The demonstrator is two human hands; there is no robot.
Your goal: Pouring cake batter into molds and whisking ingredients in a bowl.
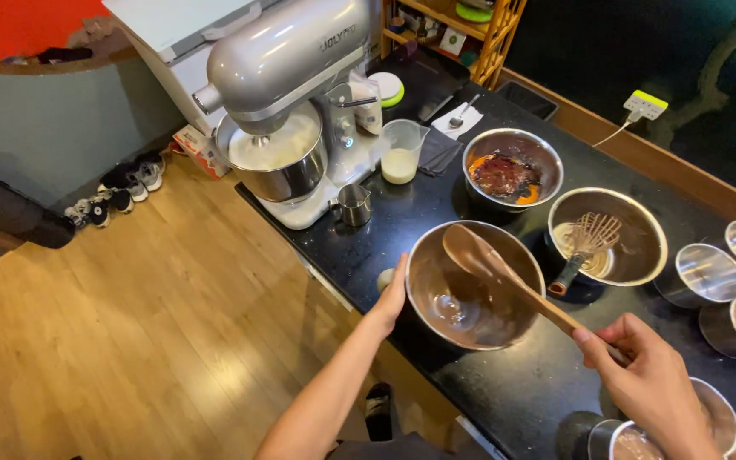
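Your left hand (392, 298) reaches forward from a long, nearly straight forearm and rests flat against the near left rim of the big steel bowl (436, 294); its grip is loose and wide, fingers together along the bowl's outer wall, steadying rather than clasping. Your right hand (653, 383) sits lower right, knuckles up, wrist bent slightly inward; its grip is closed around the end of the wooden spoon (504, 277), thumb on top of the handle. The spoon slopes up and leftward from that hand, its handle crossing the bowl's right rim and its broad blade held above the far side of the bowl, tilted, smeared brown. The bowl stands on the black table (504, 400) near its front edge, its inside coated with a thin chocolate-coloured film and a small pool at the bottom.

Just beyond it to the right is a second steel bowl (641, 255) with a whisk (585, 243) lying in pale batter; behind that, a smaller bowl (547, 158) with dark mixture and orange streaks. A clear measuring jug (402, 153) with pale liquid stands near the grey stand mixer (287, 94) at the table's far left end; round tins (709, 273) line the right side, some holding brown batter.
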